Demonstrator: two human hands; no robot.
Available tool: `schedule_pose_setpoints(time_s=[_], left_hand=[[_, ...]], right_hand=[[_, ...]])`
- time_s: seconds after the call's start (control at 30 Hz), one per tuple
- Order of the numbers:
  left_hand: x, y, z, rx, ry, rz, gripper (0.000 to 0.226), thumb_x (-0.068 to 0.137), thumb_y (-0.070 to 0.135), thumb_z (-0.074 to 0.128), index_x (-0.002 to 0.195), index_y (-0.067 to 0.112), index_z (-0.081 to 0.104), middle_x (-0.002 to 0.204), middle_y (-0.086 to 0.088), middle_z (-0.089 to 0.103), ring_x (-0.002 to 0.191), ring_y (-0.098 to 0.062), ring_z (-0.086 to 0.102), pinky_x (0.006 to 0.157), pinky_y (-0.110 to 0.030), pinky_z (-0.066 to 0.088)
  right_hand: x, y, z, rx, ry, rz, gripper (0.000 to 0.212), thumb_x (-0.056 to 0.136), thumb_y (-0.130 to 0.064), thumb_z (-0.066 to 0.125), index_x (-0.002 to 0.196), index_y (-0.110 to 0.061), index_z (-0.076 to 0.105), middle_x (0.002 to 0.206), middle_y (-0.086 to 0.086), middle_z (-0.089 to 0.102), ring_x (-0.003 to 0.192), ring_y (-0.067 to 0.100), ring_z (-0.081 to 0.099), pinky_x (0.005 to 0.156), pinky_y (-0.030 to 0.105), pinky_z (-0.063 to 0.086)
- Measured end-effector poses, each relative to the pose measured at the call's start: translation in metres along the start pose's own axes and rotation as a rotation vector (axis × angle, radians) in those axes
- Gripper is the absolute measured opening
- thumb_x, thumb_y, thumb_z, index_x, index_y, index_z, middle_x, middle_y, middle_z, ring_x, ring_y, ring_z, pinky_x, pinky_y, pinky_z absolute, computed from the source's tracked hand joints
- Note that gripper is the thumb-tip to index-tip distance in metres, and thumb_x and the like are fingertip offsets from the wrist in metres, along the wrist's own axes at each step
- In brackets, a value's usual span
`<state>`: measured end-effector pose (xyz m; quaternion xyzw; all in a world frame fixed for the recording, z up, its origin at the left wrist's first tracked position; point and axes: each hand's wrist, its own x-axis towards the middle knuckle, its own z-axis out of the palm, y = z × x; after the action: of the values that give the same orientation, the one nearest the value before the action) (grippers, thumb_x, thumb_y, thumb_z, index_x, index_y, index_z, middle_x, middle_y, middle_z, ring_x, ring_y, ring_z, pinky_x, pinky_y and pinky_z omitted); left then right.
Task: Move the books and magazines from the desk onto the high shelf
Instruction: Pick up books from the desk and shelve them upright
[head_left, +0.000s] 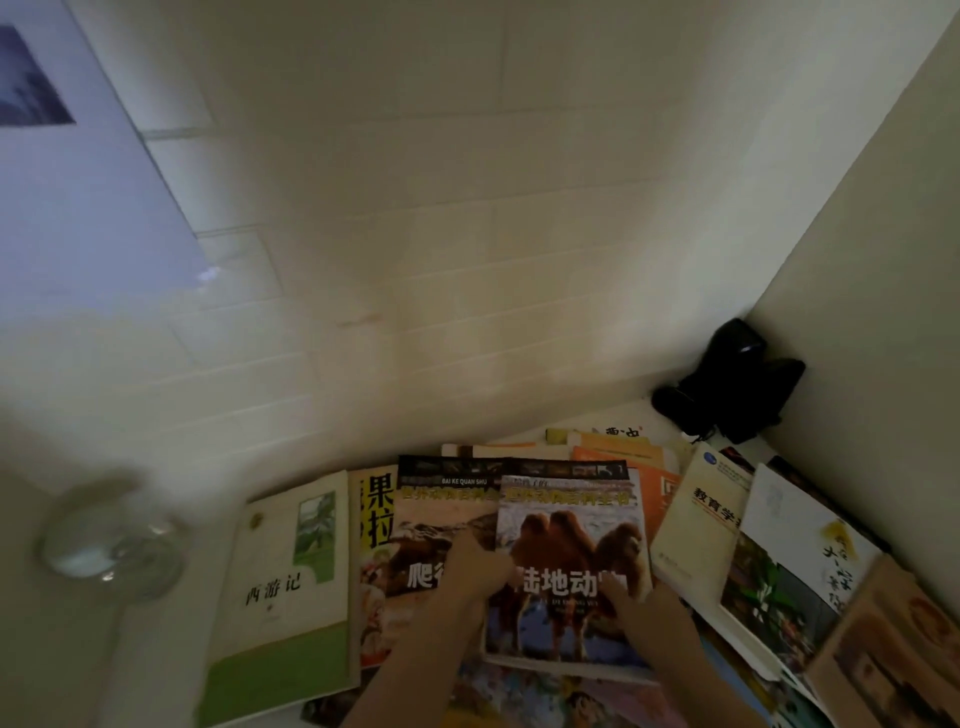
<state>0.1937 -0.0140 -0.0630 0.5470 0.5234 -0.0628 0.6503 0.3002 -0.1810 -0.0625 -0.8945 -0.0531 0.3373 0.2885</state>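
Two bare hands rest on a glossy magazine with brown camels on its cover (569, 551), which lies on top of a spread of overlapping books on the white desk (62, 649). The left hand (475, 569) has its fingers curled at the magazine's left edge, seeming to pinch it; the right hand (621, 592) presses on the lower cover, though blur hides whether those fingers curl. Just left lies a similar dark-banded magazine with a reptile cover (441, 525), then a cream and green paperback (288, 597). To the right, a pale yellow textbook (698, 525) and other covers crowd toward the side wall. A black device (732, 389) fills the far corner. An upright clear glass (111, 540) stands well apart on the left, its contents unclear.
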Motion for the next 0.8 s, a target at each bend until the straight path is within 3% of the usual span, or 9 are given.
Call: schedule_pose_setpoints(time_s=[0.07, 0.13, 0.2, 0.27, 0.33, 0.43, 0.6, 0.7, 0.8], left_hand=[[-0.004, -0.001, -0.006, -0.159, -0.032, -0.056, 0.048, 0.073, 0.009, 0.082, 0.115, 0.002, 0.058, 0.107, -0.013, 0.066, 0.093, -0.029, 0.065, 0.078, -0.043, 0.058], [0.003, -0.01, -0.017, -0.215, -0.02, -0.048, 0.075, 0.062, 0.025, 0.089, 0.124, 0.002, 0.055, 0.112, -0.014, 0.067, 0.095, -0.032, 0.068, 0.081, -0.048, 0.058], [0.018, -0.025, -0.031, -0.174, 0.076, 0.015, 0.1, 0.047, 0.048, 0.089, 0.129, 0.006, 0.052, 0.119, -0.011, 0.065, 0.102, -0.031, 0.066, 0.086, -0.046, 0.056], [-0.001, -0.018, -0.052, 0.013, 0.188, 0.093, 0.093, 0.059, 0.055, 0.08, 0.133, 0.01, 0.046, 0.131, -0.007, 0.055, 0.117, -0.03, 0.057, 0.099, -0.041, 0.048], [-0.006, -0.016, -0.072, 0.142, 0.27, 0.121, 0.087, 0.072, 0.056, 0.07, 0.139, 0.013, 0.035, 0.142, -0.01, 0.042, 0.129, -0.033, 0.045, 0.106, -0.04, 0.039], [-0.001, -0.021, -0.085, 0.206, 0.305, 0.1, 0.078, 0.082, 0.044, 0.068, 0.141, 0.009, 0.029, 0.143, -0.014, 0.04, 0.126, -0.032, 0.046, 0.104, -0.042, 0.042], [0.012, -0.033, -0.086, 0.091, 0.266, 0.088, 0.062, 0.085, 0.019, 0.071, 0.133, 0.003, 0.035, 0.132, -0.012, 0.049, 0.11, -0.025, 0.055, 0.078, -0.026, 0.045], [0.015, -0.038, -0.084, -0.05, 0.28, 0.126, 0.079, 0.074, 0.018, 0.081, 0.134, 0.003, 0.031, 0.13, -0.006, 0.046, 0.12, -0.028, 0.051, 0.092, -0.03, 0.047], [0.009, -0.035, -0.081, -0.112, 0.249, 0.067, 0.115, 0.058, 0.038, 0.091, 0.141, -0.002, 0.023, 0.138, -0.009, 0.04, 0.125, -0.03, 0.047, 0.099, -0.034, 0.045]], right_hand=[[0.0, -0.004, 0.001, -0.034, 0.025, -0.077, 0.047, 0.093, -0.042, 0.055, 0.115, 0.0, 0.054, 0.095, 0.012, 0.059, 0.079, 0.022, 0.054, 0.066, 0.028, 0.04], [-0.003, -0.012, 0.003, -0.069, 0.017, -0.175, 0.039, 0.093, -0.041, 0.056, 0.105, -0.003, 0.055, 0.092, 0.011, 0.06, 0.078, 0.021, 0.055, 0.063, 0.026, 0.04], [-0.004, -0.025, 0.013, -0.074, -0.049, -0.251, 0.031, 0.093, -0.041, 0.056, 0.084, -0.012, 0.052, 0.079, 0.005, 0.056, 0.068, 0.013, 0.052, 0.058, 0.022, 0.039], [-0.006, -0.042, 0.029, -0.094, -0.079, -0.332, 0.027, 0.093, -0.041, 0.055, 0.081, -0.017, 0.053, 0.078, 0.001, 0.058, 0.067, 0.01, 0.053, 0.056, 0.019, 0.038], [-0.002, -0.054, 0.047, -0.115, -0.067, -0.372, 0.031, 0.091, -0.045, 0.057, 0.085, -0.014, 0.055, 0.079, 0.002, 0.06, 0.069, 0.014, 0.056, 0.056, 0.02, 0.038], [0.004, -0.06, 0.068, -0.164, -0.037, -0.371, 0.038, 0.09, -0.042, 0.06, 0.069, -0.013, 0.051, 0.061, -0.001, 0.052, 0.053, 0.01, 0.048, 0.045, 0.016, 0.032], [0.008, -0.059, 0.082, -0.502, 0.08, -0.372, 0.043, 0.088, -0.057, 0.053, 0.08, -0.014, 0.058, 0.077, 0.0, 0.054, 0.068, 0.015, 0.049, 0.046, 0.016, 0.022], [0.003, -0.064, 0.081, -0.597, 0.084, -0.386, 0.044, 0.088, -0.059, 0.052, 0.08, -0.016, 0.055, 0.079, -0.001, 0.053, 0.068, 0.014, 0.05, 0.049, 0.019, 0.027], [0.003, -0.067, 0.079, -0.565, 0.028, -0.397, 0.045, 0.091, -0.054, 0.052, 0.065, -0.019, 0.042, 0.068, -0.004, 0.045, 0.058, 0.009, 0.044, 0.046, 0.016, 0.026]])
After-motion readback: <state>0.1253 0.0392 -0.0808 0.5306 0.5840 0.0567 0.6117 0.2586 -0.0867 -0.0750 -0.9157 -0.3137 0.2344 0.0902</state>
